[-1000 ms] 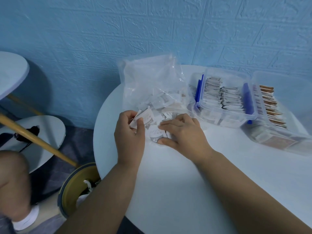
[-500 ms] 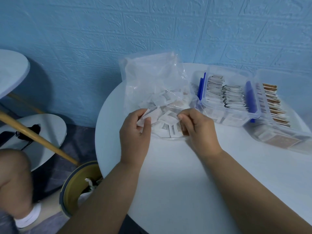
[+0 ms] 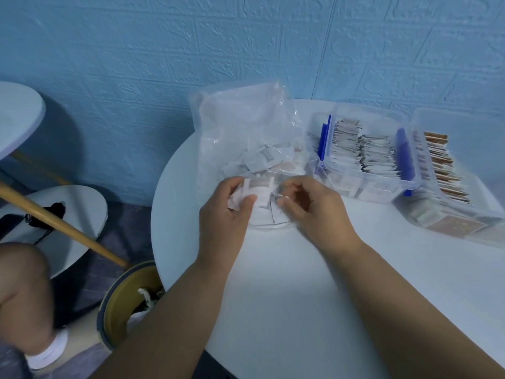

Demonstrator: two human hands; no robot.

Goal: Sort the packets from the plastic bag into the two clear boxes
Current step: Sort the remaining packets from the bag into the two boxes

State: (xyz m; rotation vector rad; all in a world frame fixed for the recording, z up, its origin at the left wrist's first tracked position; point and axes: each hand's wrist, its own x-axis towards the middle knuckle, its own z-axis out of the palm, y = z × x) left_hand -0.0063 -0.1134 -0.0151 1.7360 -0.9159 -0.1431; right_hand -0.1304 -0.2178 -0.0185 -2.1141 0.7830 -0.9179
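Note:
A clear plastic bag [image 3: 246, 127] with several small white packets lies on the round white table [image 3: 287, 283]. At the bag's mouth my left hand [image 3: 224, 214] grips a bunch of white packets [image 3: 257, 188] between thumb and fingers. My right hand [image 3: 314, 209] is just right of it, its fingertips pinching a packet [image 3: 277, 207] at the bag's opening. A clear box with blue clips [image 3: 363, 160] holds rows of grey-white packets. Beside it on the right, a second clear box [image 3: 448, 187] holds brown packets.
A yellow-rimmed bin [image 3: 123, 310] with crumpled paper stands on the floor under the table's left edge. A wooden stick [image 3: 62, 225] crosses a low round stool [image 3: 54, 222] at left. My knee [image 3: 24, 296] is at the lower left. The blue wall is close behind.
Both hands have shifted slightly at the bag's mouth. My left hand now holds more packets, and my right hand has moved in next to it and pinches a packet.

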